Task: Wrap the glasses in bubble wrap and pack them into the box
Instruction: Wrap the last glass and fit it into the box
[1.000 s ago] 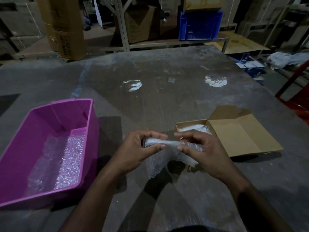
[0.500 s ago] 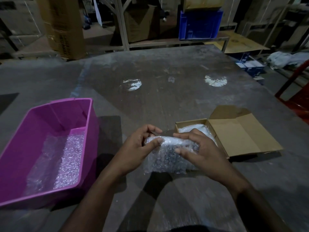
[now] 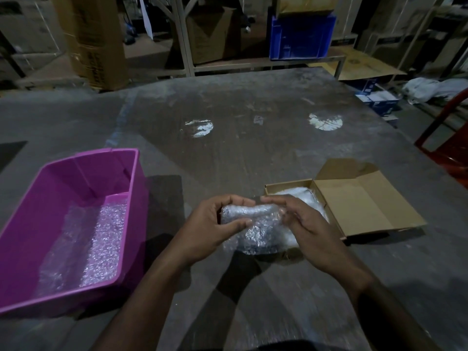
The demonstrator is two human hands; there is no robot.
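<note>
Both hands hold a bundle of bubble wrap (image 3: 255, 229) above the table, just in front of the open cardboard box (image 3: 364, 206). My left hand (image 3: 215, 224) grips the bundle's left end, thumb across its front. My right hand (image 3: 306, 224) holds the right end, fingers curled over the top. Something dark shows through the wrap; I cannot make out the glasses themselves. The box's lid lies folded open to the right, and white wrapping (image 3: 301, 198) fills the box's left part.
A pink plastic bin (image 3: 76, 178) with sheets of bubble wrap (image 3: 101, 239) in it stands at the left on the grey table (image 3: 240, 138). Shelving, cartons and a blue crate (image 3: 301, 36) stand behind. A red chair (image 3: 453, 143) is at the right edge.
The loose hanging flap of bubble wrap has been rolled around the bundle. The bundle now looks thicker and both hands grip its ends more closely, near the box.
</note>
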